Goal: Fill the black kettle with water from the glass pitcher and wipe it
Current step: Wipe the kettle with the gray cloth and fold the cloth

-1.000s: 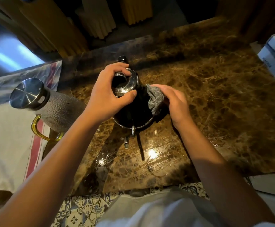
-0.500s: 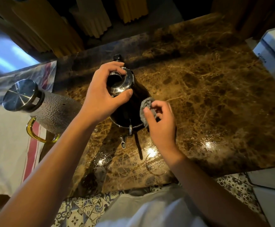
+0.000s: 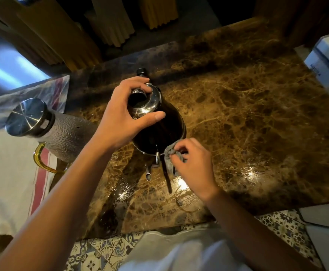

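Brown marble table [image 3: 247, 118] w/ black kettle [image 3: 167, 132] in the middle, top gripped by left hand [image 3: 120, 118], low side rubbed w/ gray cloth [image 3: 170, 156] pinched in right hand [image 3: 194, 163]; filling looks done, glass pitcher [image 3: 61, 132] set beside, wiping underway.

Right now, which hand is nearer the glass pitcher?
Left. The left hand grips the kettle top, just right of the pitcher; the right hand holds the cloth beyond the kettle.

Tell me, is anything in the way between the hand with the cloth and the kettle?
Nothing visible. The right hand presses the grey cloth against the black kettle at its lower edge, while the left hand grips its top.
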A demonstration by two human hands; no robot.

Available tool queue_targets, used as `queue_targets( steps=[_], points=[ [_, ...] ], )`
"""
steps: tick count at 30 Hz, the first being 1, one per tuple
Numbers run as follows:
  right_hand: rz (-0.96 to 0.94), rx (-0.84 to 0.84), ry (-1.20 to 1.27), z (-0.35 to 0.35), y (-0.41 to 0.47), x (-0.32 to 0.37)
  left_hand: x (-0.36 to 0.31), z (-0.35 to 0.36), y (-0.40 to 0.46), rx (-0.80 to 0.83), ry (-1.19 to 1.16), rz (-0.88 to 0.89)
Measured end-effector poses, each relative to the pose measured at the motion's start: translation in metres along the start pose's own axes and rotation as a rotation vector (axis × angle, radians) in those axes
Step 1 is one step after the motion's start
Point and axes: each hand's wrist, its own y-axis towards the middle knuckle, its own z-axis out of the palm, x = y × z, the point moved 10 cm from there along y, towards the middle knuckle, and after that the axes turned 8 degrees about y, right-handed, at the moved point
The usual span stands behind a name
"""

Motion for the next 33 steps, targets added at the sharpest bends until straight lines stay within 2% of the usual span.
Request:
queue_targets(
  steps=[2, 3, 6, 11, 14, 20, 27, 31, 33],
  points=[
    [0.222, -0.049, 0.169, -0.018, 0.015, -0.017, 0.000, -0.001, 0.000, 0.005, -0.008, 0.004],
    [0.270, -0.095, 0.232, -0.029, 0.026, -0.020, -0.001, -0.001, 0.000, 0.021, -0.013, 0.006],
    [0.237, -0.145, 0.339, -0.042, 0.061, -0.008, -0.009, 0.006, -0.002, 0.093, -0.031, 0.051],
    [0.306, 0.083, 0.517, -0.013, 0.089, 0.019, -0.017, 0.011, -0.010, 0.112, -0.065, 0.080],
    [0.261, 0.199, 0.575, -0.005, 0.098, 0.047, -0.018, 0.012, -0.013, 0.097, -0.053, 0.094],
    [0.078, 0.201, 0.540, -0.020, 0.095, 0.073, -0.019, 0.013, -0.015, 0.057, -0.015, 0.084],
    [0.056, 0.087, 0.210, -0.025, 0.089, 0.033, -0.017, 0.013, -0.016, 0.056, -0.027, 0.068],
    [0.080, 0.118, 0.176, -0.029, 0.090, 0.020, -0.018, 0.013, -0.016, 0.052, -0.019, 0.058],
    [0.039, 0.063, 0.177, -0.036, 0.082, 0.024, -0.018, 0.013, -0.016, 0.053, -0.028, 0.065]
  ],
)
